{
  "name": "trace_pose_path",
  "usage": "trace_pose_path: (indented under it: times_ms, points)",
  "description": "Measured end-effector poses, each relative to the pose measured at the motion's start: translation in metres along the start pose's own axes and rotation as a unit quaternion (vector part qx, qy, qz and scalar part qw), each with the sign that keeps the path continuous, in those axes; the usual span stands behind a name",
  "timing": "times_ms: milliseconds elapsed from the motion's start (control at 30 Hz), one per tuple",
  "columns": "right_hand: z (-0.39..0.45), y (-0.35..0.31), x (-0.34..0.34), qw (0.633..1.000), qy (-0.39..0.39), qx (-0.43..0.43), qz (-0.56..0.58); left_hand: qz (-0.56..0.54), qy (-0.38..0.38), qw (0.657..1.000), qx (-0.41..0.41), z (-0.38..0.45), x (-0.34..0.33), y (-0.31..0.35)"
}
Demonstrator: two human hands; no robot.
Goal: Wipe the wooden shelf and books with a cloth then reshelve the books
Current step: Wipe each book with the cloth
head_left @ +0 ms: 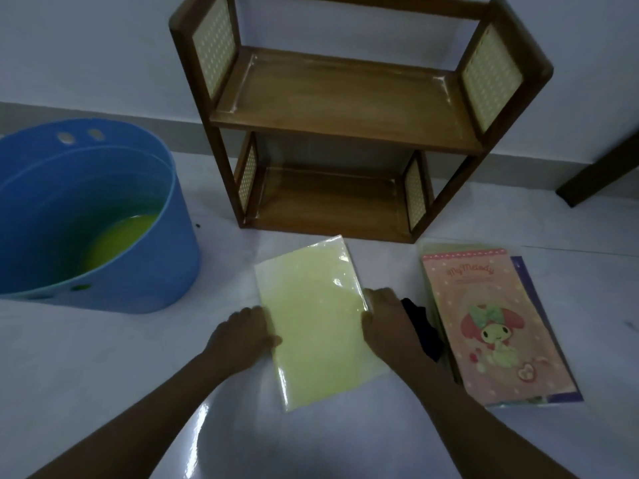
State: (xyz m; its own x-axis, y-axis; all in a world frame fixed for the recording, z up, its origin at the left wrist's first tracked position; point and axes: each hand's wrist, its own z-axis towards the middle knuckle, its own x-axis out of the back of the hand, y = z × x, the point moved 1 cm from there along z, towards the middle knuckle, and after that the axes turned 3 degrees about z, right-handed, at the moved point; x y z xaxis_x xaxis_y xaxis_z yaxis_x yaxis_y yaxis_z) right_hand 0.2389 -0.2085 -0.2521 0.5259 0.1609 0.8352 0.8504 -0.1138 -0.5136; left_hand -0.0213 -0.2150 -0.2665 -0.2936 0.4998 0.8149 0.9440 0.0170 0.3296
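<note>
A pale yellow book (pixel 316 316) in a glossy plastic cover lies flat on the floor in front of me. My left hand (pixel 245 331) grips its left edge and my right hand (pixel 385 318) grips its right edge. A dark cloth (pixel 423 331) lies on the floor just right of my right hand, partly hidden by it. Further right lies a pink cartoon-covered book (pixel 494 326) on top of other books. The two-tier wooden shelf (pixel 342 108) stands against the wall with both boards bare.
A blue plastic tub (pixel 103 271) with yellow-green liquid in it stands on the floor at the left. A dark wooden furniture leg (pixel 601 167) slants in at the far right. The white floor (pixel 103 368) stretches around me.
</note>
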Motion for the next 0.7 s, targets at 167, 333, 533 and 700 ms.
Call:
trace_pose_path:
  times_ms: [167, 333, 533, 700]
  points:
    - [-0.027, 0.057, -0.006, 0.988, 0.042, -0.040, -0.144, 0.154, 0.053, 0.984, -0.073, 0.010, -0.002, -0.007]
    - [-0.009, 0.058, 0.001, 0.990, 0.115, -0.079, -0.008, 0.148, -0.031, 0.987, -0.059, 0.023, -0.001, -0.009]
    - [-0.044, -0.021, -0.063, 0.976, 0.021, 0.186, -0.107, 0.137, -0.014, 0.988, -0.067, 0.021, -0.003, -0.012]
    - [0.000, -0.019, -0.060, 0.885, -0.103, 0.415, -0.187, 0.153, -0.016, 0.986, -0.072, 0.022, 0.000, -0.012]
